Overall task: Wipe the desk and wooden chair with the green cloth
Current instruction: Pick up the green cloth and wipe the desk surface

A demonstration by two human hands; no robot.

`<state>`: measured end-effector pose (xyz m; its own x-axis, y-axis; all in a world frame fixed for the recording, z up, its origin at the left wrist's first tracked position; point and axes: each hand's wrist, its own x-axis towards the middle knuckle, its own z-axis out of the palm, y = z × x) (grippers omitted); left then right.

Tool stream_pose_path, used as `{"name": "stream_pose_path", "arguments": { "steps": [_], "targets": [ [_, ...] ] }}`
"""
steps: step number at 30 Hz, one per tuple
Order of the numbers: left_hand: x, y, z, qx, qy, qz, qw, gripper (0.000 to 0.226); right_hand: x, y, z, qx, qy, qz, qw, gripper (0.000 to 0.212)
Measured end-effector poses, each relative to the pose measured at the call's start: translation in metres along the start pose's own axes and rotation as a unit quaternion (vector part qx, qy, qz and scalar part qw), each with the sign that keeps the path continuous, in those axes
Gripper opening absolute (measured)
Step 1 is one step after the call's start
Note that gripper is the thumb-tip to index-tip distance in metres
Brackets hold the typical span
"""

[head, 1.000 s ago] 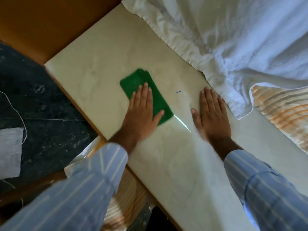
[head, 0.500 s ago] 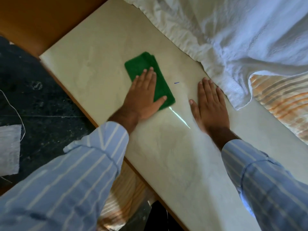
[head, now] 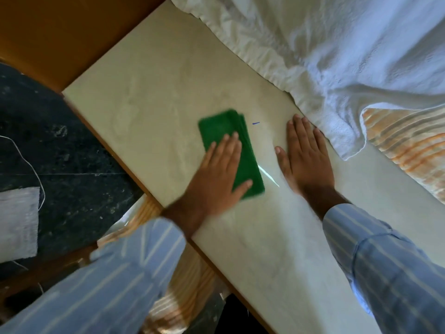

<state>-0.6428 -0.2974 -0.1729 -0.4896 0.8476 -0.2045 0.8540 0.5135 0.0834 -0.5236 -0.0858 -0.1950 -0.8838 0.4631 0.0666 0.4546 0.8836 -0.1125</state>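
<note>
A folded green cloth (head: 224,131) lies flat on the pale cream desk top (head: 149,102). My left hand (head: 216,179) presses down on the near half of the cloth with fingers spread flat, slightly blurred. My right hand (head: 305,157) rests palm-down on the bare desk just right of the cloth, fingers together, holding nothing. Its fingertips touch the edge of a white towel. The wooden chair cannot be made out.
A crumpled white towel (head: 337,56) covers the desk's far right, with an orange-striped fabric (head: 409,145) beside it. A small blue mark (head: 256,123) sits on the desk. Dark stone floor (head: 60,153) with a grey cloth (head: 18,222) lies left. An orange wall (head: 60,27) stands beyond.
My left hand pushed the green cloth away across the desk, then drew it back toward me. My right hand stayed planted in the same spot.
</note>
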Motion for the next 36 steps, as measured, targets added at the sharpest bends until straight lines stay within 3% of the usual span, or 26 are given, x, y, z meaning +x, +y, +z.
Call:
{"name": "stream_pose_path", "arguments": {
  "steps": [3, 7, 10, 12, 14, 16, 18, 20, 22, 28, 34, 36],
  "targets": [
    [-0.026, -0.023, 0.006, 0.007, -0.006, 0.041, 0.999, 0.092, 0.0, 0.0, 0.001, 0.0, -0.002, 0.001, 1.0, 0.068],
    [0.001, -0.079, -0.006, 0.009, -0.001, -0.147, 0.989, 0.091, 0.001, -0.001, 0.0, 0.01, -0.001, 0.007, 1.0, 0.068],
    [0.024, -0.069, -0.007, -0.025, 0.02, -0.256, 0.966, 0.089, 0.001, -0.002, -0.001, 0.008, -0.009, 0.013, 1.0, 0.067],
    [0.042, -0.045, -0.01, -0.048, 0.027, -0.28, 0.958, 0.088, 0.001, -0.003, -0.004, 0.01, -0.02, 0.014, 1.0, 0.066],
    [0.055, -0.018, -0.012, -0.035, 0.019, -0.214, 0.976, 0.087, 0.001, -0.003, -0.007, 0.01, -0.03, 0.014, 0.999, 0.063],
    [0.055, -0.001, -0.014, 0.005, -0.004, -0.065, 0.998, 0.089, 0.002, -0.003, -0.01, 0.011, -0.045, 0.013, 0.999, 0.062],
    [0.047, -0.009, -0.015, 0.035, -0.014, 0.083, 0.996, 0.09, 0.002, -0.004, -0.012, 0.008, -0.053, 0.014, 0.998, 0.062],
    [0.041, -0.034, -0.019, 0.069, -0.038, 0.166, 0.983, 0.089, 0.003, -0.005, -0.014, 0.01, -0.056, 0.015, 0.998, 0.062],
    [0.048, -0.047, -0.024, 0.096, -0.049, 0.171, 0.979, 0.09, 0.003, -0.006, -0.015, 0.013, -0.055, 0.017, 0.998, 0.062],
    [0.1, 0.006, -0.032, 0.031, -0.024, 0.044, 0.998, 0.089, 0.002, -0.005, -0.014, 0.001, -0.049, 0.012, 0.999, 0.06],
    [0.019, -0.027, -0.018, 0.044, -0.032, 0.092, 0.994, 0.089, 0.002, -0.004, -0.012, 0.011, -0.036, 0.009, 0.999, 0.061],
    [0.012, -0.059, -0.019, 0.028, -0.032, 0.034, 0.999, 0.089, 0.003, -0.004, -0.013, 0.015, -0.032, 0.01, 0.999, 0.061]
  ]
}}
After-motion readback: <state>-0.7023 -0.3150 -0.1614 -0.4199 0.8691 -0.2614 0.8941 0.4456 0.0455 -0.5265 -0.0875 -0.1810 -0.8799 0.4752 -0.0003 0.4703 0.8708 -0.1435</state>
